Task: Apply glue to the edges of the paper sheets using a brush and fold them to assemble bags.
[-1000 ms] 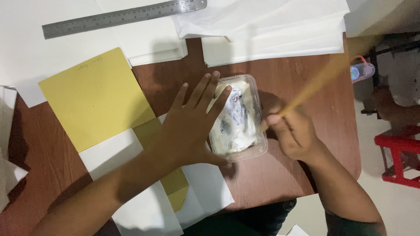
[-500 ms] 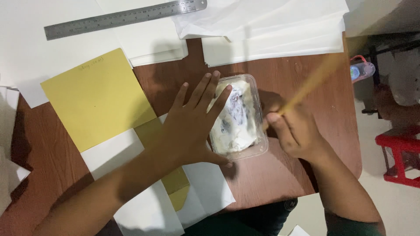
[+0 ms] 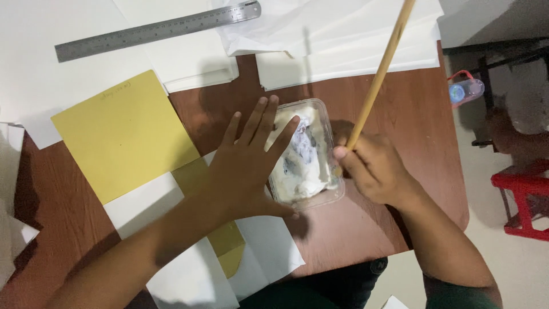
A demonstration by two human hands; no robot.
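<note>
— What is taking up most of the view?

— A brown wooden table (image 3: 412, 131) is running across the frame, with white paper sheets (image 3: 343, 40) lying over its far side and spilling past the top edge. A mustard-yellow card sheet (image 3: 123, 134) is lying left of centre, and more white sheets near the lower edge are partly covering a second yellow piece.

— And the hands?

— The left hand (image 3: 249, 166) is lying flat and spread, gripping nothing, its fingertips resting over the left rim of a clear plastic rectangular tub (image 3: 311, 151) sitting near the middle of the table. The right hand (image 3: 372, 166) is clenching around a long pale wooden stick (image 3: 380, 71), just right of the tub. The stick's top is running out of frame, and its lower end is hiding behind the fingers.

— What is in the tub?

— Something white and pasty with grey smears, possibly glue; it is hard to make out.

— Anything smaller?

— A steel ruler (image 3: 157, 30) is lying on the paper at the far left.
</note>
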